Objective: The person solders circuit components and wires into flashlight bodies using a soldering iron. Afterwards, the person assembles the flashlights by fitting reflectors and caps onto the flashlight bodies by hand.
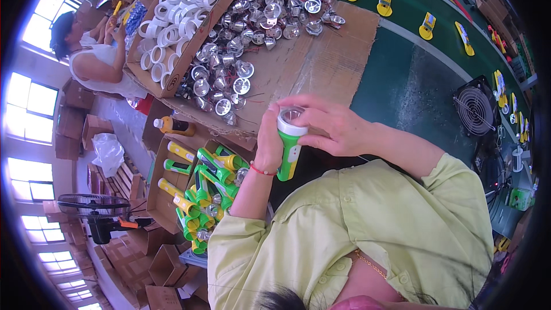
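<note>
Green-and-yellow flashlight (290, 152): located in front of the shirt, between both hands, head up and slightly tilted. Left hand (268, 140) grips the body along its left side; right hand (338, 131) grasps the head, fingers over the white ring (293, 129), thumb against the green part just below. Handling estimate: light, stiff plastic shell; smooth, so probably slippery under twisting. Shiny reflector (293, 115) inside the ring looks the delicate part, likely to smudge or scratch. Suggested hold: palm around the body below the flare, fingertips on the ring's outer edge, clear of the reflector.
</note>
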Demonstrator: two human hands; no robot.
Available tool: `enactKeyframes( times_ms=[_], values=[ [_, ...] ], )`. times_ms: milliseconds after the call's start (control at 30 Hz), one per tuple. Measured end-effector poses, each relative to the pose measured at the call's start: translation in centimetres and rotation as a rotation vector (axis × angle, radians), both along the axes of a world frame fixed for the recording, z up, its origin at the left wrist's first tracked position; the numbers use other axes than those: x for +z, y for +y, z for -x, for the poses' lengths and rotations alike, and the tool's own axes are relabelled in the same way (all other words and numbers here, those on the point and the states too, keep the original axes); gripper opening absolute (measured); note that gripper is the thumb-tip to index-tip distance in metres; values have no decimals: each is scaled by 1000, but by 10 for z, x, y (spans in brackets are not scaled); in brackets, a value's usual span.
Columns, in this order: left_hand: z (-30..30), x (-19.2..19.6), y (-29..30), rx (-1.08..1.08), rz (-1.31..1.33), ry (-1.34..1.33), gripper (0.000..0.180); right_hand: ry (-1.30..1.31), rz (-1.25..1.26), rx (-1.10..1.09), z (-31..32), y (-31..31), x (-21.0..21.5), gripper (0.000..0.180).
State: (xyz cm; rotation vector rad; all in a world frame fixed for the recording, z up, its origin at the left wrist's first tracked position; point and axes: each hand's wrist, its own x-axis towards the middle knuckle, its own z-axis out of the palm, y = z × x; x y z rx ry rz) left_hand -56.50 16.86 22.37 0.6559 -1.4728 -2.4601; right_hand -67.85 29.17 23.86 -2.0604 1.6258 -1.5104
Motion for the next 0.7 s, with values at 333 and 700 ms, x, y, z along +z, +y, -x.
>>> enactKeyframes(
  times_ms=[333, 700],
  values=[
    [15, -6, -2, 85, -6, -238, 57, -172, -181, -197, -9, -7, -23, 46],
    [-20, 26, -22, -585, 67, -160, 51, -664, -240, -81, 7, 14, 17, 37]
  ],
)
